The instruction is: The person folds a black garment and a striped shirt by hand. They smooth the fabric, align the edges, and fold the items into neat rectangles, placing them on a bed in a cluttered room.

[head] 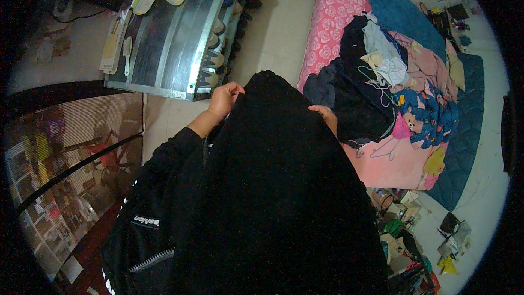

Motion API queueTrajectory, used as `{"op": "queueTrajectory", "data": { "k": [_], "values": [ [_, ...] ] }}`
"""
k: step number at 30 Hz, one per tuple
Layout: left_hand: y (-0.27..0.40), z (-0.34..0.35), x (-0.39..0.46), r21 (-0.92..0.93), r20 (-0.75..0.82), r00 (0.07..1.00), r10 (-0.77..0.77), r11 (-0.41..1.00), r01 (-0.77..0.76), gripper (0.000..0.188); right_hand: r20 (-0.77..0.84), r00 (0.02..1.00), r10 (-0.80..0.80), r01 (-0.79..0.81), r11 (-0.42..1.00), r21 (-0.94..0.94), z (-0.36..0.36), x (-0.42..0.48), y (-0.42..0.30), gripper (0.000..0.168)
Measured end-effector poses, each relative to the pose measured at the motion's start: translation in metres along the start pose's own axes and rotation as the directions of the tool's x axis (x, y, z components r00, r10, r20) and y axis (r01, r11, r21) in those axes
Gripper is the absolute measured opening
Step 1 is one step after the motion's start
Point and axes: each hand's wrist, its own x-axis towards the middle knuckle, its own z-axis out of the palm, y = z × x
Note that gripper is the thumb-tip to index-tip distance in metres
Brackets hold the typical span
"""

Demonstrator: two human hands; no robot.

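A dark black cloth garment (278, 151) is held up in front of me, its gathered top edge farthest from me. My left hand (224, 100) pinches the garment near its upper left side. At the upper right side, my right hand (326, 116) grips its edge, with the thumb showing and most of the fingers hidden behind the cloth. The garment is too dark to tell its exact kind. Lower left, black clothing with a grey zip (152, 259) and a patch bearing writing (146, 221) is visible.
Right of the garment, a pink bed cover (331, 20) carries heaped clothes, a white garment (389, 65), a bear-print cloth (428, 114) and hangers (384, 150). A shoe rack (163, 49) with a brush (127, 55) stands on the left. Items clutter the lower right (395, 229).
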Motion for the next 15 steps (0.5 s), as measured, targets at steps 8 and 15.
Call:
{"op": "queueTrajectory", "data": {
  "k": [8,15],
  "values": [
    [0.1,-0.018,0.054,0.105,-0.283,0.946,0.156,0.986,-0.131,0.007,-0.272,0.951,-0.15,0.032,0.919,-0.394,-0.047,0.064,-0.072,0.029],
    [0.056,-0.017,0.058,0.195,-0.078,0.989,0.125,0.975,-0.108,0.006,-0.002,0.989,-0.146,0.136,0.926,-0.353,-0.024,0.052,0.018,0.021]
  ]
}}
